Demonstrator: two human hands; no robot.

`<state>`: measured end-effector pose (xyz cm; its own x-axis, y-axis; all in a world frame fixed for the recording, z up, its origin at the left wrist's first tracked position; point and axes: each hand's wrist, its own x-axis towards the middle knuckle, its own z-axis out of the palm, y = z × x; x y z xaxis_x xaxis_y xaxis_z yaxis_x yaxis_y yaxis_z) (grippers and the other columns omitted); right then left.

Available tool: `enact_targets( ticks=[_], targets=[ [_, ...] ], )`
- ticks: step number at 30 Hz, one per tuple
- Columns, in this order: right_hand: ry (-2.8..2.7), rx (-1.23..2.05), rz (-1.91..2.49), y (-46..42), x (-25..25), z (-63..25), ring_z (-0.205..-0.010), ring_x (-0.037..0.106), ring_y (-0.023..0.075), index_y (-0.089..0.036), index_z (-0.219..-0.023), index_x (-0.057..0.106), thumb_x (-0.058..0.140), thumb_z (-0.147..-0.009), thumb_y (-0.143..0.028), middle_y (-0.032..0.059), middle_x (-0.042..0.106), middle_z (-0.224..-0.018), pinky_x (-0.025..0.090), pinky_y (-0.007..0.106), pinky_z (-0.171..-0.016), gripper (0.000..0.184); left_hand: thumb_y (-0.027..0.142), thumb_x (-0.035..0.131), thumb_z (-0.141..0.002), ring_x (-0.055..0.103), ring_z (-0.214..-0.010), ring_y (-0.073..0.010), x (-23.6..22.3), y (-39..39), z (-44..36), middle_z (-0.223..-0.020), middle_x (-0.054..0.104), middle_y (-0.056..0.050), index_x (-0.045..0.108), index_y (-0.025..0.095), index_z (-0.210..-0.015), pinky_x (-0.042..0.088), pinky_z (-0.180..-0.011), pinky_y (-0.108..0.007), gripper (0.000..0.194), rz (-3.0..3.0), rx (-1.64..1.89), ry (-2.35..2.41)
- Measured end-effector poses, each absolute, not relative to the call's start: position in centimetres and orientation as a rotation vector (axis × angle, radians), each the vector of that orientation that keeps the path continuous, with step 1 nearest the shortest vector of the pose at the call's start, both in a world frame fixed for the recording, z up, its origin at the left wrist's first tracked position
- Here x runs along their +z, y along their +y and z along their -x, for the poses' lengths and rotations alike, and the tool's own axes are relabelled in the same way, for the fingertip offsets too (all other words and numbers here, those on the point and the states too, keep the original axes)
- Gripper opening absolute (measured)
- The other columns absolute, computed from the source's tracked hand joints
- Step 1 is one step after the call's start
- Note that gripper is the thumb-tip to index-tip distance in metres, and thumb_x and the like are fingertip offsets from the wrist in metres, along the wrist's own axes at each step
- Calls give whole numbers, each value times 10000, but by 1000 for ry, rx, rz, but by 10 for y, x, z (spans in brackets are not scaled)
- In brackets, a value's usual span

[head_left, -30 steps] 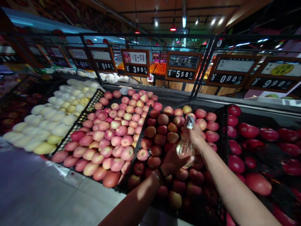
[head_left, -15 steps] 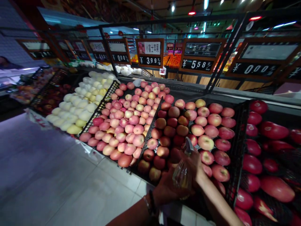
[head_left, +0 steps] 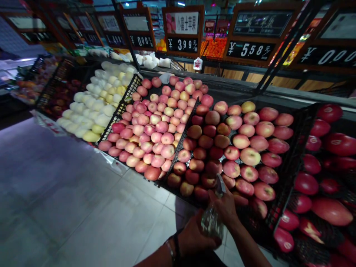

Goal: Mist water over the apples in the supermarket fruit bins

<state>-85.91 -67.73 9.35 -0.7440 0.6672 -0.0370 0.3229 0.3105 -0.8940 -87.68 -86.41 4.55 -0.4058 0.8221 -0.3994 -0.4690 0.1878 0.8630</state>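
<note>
My right hand (head_left: 228, 207) grips the neck and trigger of a clear spray bottle (head_left: 211, 221), its nozzle near the front of a black crate (head_left: 289, 174) of red-yellow apples (head_left: 241, 148). My left hand (head_left: 194, 237), with a dark bracelet on the wrist, cups the bottle's body from below. Both hands sit low in the view, just in front of the crate's near edge.
A crate of pink apples (head_left: 158, 126) stands to the left, then pale yellow pears (head_left: 94, 107). Dark red apples (head_left: 328, 170) fill the right crate. Price signs (head_left: 183, 31) hang behind. Grey tiled floor (head_left: 69, 200) spreads at the left.
Both hands with the bottle have dropped lower and nearer to me, away from the apples. The view has tilted down and pulled back, showing more floor.
</note>
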Motion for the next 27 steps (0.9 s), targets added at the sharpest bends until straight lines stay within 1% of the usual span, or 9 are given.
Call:
enact_targets(
  ticks=[2, 4, 9, 13, 16, 19, 23, 25, 27],
  targets=[
    [-2230, 1439, 956, -681, 90, 855, -929, 766, 278, -209, -1550, 638, 707, -935, -424, 52, 828, -1055, 643, 438, -923, 656, 209, 1011, -610, 701, -913, -212, 47, -866, 876, -1092, 799, -20, 675, 238, -1297, 556, -789, -337, 765, -390, 1433, 1412],
    [-2221, 1427, 1000, -685, 86, 852, -923, 766, 284, -209, -1556, 645, 712, -925, -437, 50, 821, -1038, 642, 449, -931, 674, 225, 1011, -615, 712, -926, -217, 51, -868, 876, -1105, 811, -24, 683, 235, -1302, 568, -796, -340, 761, -399, 1387, 1439],
    [-2148, 1462, 1036, -694, 72, 851, -1057, 799, 313, -208, -1478, 699, 747, -927, -486, 97, 831, -1178, 658, 474, -988, 619, 203, 1018, -546, 723, -943, -223, 60, -869, 885, -1114, 830, -29, 682, 211, -1266, 601, -862, -369, 795, -388, 1330, 1448],
    [-2121, 1479, 1051, -697, 66, 853, -1119, 800, 318, -212, -1412, 724, 764, -955, -523, 115, 832, -1245, 654, 480, -1024, 554, 248, 1009, -546, 709, -934, -227, 63, -869, 899, -1104, 838, -33, 682, 202, -1253, 596, -838, -379, 781, -424, 1252, 1480],
    [-2144, 1428, 1043, -696, 64, 854, -1037, 791, 303, -202, -1411, 717, 752, -966, -536, 97, 833, -1154, 647, 476, -1000, 558, 281, 1017, -529, 728, -963, -250, 66, -868, 908, -1136, 849, -43, 692, 205, -1284, 591, -862, -400, 825, -469, 1172, 1526],
    [-2153, 1366, 1057, -694, 63, 854, -954, 779, 289, -191, -1385, 718, 737, -949, -533, 73, 826, -1062, 643, 470, -963, 554, 297, 1003, -517, 729, -957, -254, 69, -864, 913, -1120, 850, -42, 708, 201, -1245, 588, -863, -405, 791, -444, 1160, 1478],
    [-2138, 1396, 1086, -693, 70, 853, -851, 757, 257, -220, -1191, 733, 735, -945, -526, 36, 804, -963, 648, 424, -864, 392, 308, 979, -518, 706, -904, -242, 70, -862, 914, -1036, 837, -22, 724, 207, -1150, 575, -815, -401, 689, -467, 1123, 1469],
    [-2143, 1398, 1072, -695, 75, 851, -837, 750, 249, -230, -1129, 726, 742, -955, -535, 33, 798, -956, 645, 414, -850, 351, 292, 981, -519, 725, -938, -256, 69, -863, 911, -1080, 844, -29, 706, 216, -1210, 586, -848, -418, 748, -472, 1158, 1458],
    [-2150, 1389, 1039, -698, 78, 848, -904, 765, 258, -231, -1144, 729, 740, -973, -544, 51, 810, -1030, 647, 421, -898, 357, 289, 1007, -500, 754, -1011, -291, 66, -867, 904, -1149, 854, -51, 683, 222, -1256, 600, -905, -450, 825, -430, 1202, 1457]
  ],
)
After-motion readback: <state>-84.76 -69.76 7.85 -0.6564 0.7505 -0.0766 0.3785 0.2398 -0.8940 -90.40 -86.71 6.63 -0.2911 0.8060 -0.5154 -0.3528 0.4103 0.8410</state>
